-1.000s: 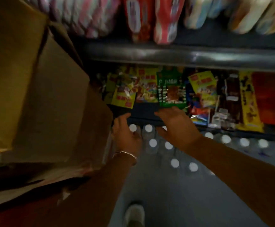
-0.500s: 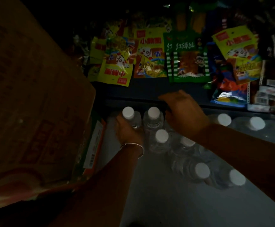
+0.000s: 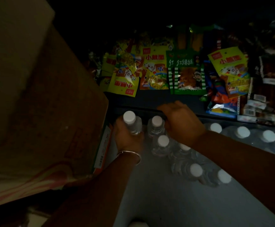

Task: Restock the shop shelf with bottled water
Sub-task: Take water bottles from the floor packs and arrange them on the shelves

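Big carton (image 3: 40, 112) left — snack packs (image 3: 154, 71) behind.

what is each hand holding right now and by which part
The left hand grips a water bottle around its body, below the white cap. The right hand rests over the neighbouring bottles; whether it grips one cannot be told.

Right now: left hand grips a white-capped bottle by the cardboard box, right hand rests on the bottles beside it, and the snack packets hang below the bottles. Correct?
One error. In the head view the snack packets hang above the bottles, not below. The rest holds: the left hand grips a white-capped bottle by the cardboard box, and the right hand rests on the neighbouring bottles.
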Demonstrator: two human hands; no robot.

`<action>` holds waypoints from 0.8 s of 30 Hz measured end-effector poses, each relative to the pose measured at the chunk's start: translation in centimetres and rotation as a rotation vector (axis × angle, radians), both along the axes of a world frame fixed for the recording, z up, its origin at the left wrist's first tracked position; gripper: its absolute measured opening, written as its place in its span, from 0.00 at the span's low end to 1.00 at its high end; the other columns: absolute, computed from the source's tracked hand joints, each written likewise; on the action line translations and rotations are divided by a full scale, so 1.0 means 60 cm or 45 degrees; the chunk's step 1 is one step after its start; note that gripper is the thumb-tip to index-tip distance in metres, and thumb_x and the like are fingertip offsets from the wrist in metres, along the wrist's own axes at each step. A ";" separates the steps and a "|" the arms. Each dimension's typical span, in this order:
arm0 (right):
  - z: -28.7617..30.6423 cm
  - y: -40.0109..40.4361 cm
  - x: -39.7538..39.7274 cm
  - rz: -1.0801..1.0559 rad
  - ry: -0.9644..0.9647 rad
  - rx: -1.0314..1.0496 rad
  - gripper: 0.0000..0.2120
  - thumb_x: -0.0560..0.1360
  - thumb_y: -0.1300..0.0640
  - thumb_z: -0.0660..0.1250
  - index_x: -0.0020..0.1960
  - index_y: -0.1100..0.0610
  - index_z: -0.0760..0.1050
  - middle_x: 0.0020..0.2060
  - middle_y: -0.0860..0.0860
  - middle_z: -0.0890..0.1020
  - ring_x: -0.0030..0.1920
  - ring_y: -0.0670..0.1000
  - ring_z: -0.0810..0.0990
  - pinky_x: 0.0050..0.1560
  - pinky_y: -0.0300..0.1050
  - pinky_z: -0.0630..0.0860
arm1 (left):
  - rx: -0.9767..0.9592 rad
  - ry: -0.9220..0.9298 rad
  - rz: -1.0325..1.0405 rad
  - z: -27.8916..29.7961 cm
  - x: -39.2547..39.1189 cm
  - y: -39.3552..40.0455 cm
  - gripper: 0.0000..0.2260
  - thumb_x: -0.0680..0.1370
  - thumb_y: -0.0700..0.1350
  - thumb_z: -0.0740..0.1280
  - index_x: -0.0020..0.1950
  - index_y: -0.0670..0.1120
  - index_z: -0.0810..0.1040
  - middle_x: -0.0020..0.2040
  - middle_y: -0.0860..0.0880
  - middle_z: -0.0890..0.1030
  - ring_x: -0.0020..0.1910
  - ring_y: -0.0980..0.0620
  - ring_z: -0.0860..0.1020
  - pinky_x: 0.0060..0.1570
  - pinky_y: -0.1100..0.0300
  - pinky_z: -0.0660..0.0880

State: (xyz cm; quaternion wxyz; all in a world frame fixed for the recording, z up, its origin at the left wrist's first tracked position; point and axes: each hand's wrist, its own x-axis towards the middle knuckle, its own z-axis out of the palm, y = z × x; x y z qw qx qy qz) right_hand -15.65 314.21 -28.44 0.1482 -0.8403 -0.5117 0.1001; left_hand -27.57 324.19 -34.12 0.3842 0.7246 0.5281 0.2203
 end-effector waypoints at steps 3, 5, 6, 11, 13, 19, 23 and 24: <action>0.089 -0.010 -0.013 0.036 0.041 0.028 0.24 0.66 0.71 0.67 0.62 0.65 0.74 0.53 0.63 0.79 0.54 0.65 0.75 0.53 0.52 0.71 | 0.024 -0.021 -0.083 0.098 -0.016 -0.014 0.27 0.61 0.40 0.77 0.56 0.42 0.72 0.55 0.43 0.77 0.55 0.45 0.76 0.57 0.47 0.74; 0.168 -0.020 -0.024 0.031 0.029 -0.020 0.25 0.72 0.67 0.64 0.69 0.61 0.67 0.62 0.59 0.75 0.62 0.60 0.70 0.60 0.47 0.66 | 0.035 -0.072 -0.145 0.175 -0.020 -0.023 0.26 0.61 0.46 0.77 0.55 0.41 0.74 0.52 0.43 0.78 0.53 0.45 0.78 0.54 0.47 0.75; 0.208 -0.027 -0.030 0.029 0.045 -0.052 0.26 0.74 0.66 0.62 0.71 0.59 0.65 0.64 0.58 0.73 0.64 0.58 0.69 0.62 0.45 0.65 | 0.034 -0.108 -0.161 0.220 -0.024 -0.030 0.26 0.60 0.48 0.76 0.54 0.41 0.74 0.51 0.42 0.78 0.52 0.44 0.78 0.53 0.47 0.76; 0.433 -0.062 -0.055 0.045 0.055 0.033 0.20 0.70 0.68 0.64 0.62 0.62 0.74 0.55 0.62 0.78 0.57 0.61 0.74 0.55 0.46 0.70 | 0.155 -0.151 -0.348 0.460 -0.025 -0.049 0.23 0.61 0.53 0.68 0.50 0.41 0.74 0.47 0.46 0.77 0.48 0.48 0.76 0.52 0.49 0.75; 0.534 -0.072 -0.054 0.059 -0.066 0.118 0.19 0.67 0.67 0.64 0.58 0.61 0.77 0.52 0.61 0.80 0.53 0.61 0.77 0.52 0.46 0.73 | 0.173 -0.180 -0.418 0.565 -0.020 -0.050 0.26 0.60 0.53 0.70 0.54 0.43 0.74 0.51 0.47 0.77 0.51 0.50 0.76 0.54 0.52 0.75; 0.828 -0.084 -0.047 0.050 -0.075 0.239 0.17 0.74 0.64 0.61 0.62 0.59 0.70 0.53 0.60 0.78 0.53 0.60 0.76 0.50 0.49 0.74 | 0.285 -0.427 -0.504 0.908 -0.006 -0.055 0.28 0.59 0.56 0.73 0.56 0.46 0.75 0.50 0.46 0.81 0.51 0.47 0.80 0.52 0.48 0.77; 1.039 -0.086 -0.050 0.023 -0.097 0.376 0.22 0.73 0.61 0.64 0.66 0.59 0.67 0.56 0.59 0.78 0.55 0.60 0.76 0.50 0.51 0.75 | 0.469 -0.536 -0.592 1.147 0.001 -0.056 0.23 0.59 0.54 0.72 0.49 0.45 0.76 0.44 0.50 0.81 0.43 0.56 0.81 0.46 0.61 0.78; 1.091 -0.088 -0.052 0.038 -0.078 0.438 0.23 0.73 0.60 0.65 0.67 0.59 0.66 0.57 0.58 0.78 0.55 0.59 0.77 0.50 0.49 0.75 | 0.507 -0.561 -0.612 1.208 -0.003 -0.060 0.20 0.60 0.52 0.73 0.47 0.46 0.75 0.42 0.52 0.81 0.40 0.59 0.80 0.43 0.67 0.77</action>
